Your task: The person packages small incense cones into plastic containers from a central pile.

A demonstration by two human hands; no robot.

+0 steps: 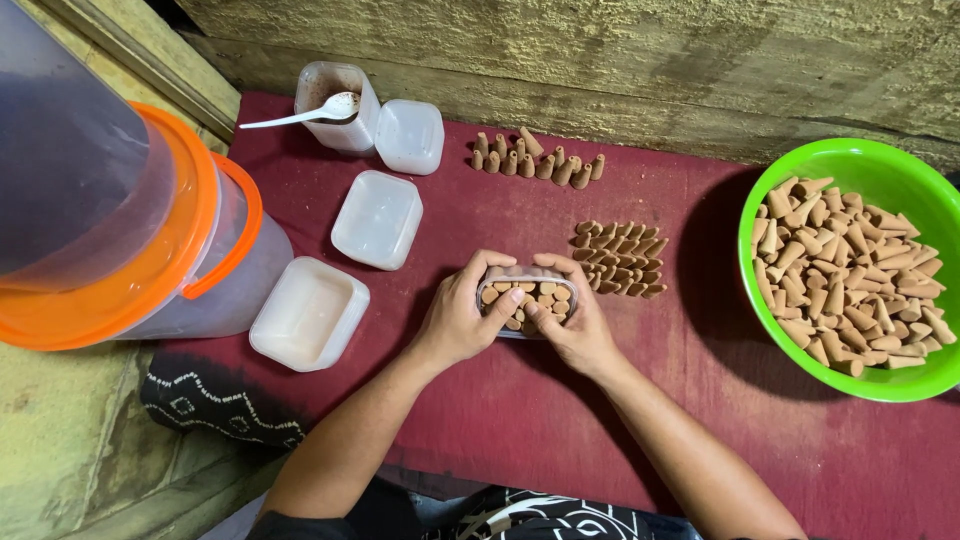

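Both hands meet mid-frame w/ forearms coming up from the bottom edge. Left hand (pixel 462 318) and right hand (pixel 576 328) clamp a small clear box (pixel 527 302) of brown cones from either side, thumbs pressing on top. 1 green bowl (pixel 868 160) of cones at right. 3 empty tubs (pixel 378 219) upper left, 1 spoon (pixel 300 113), 2 loose cone groups (pixel 620 258) above the box.
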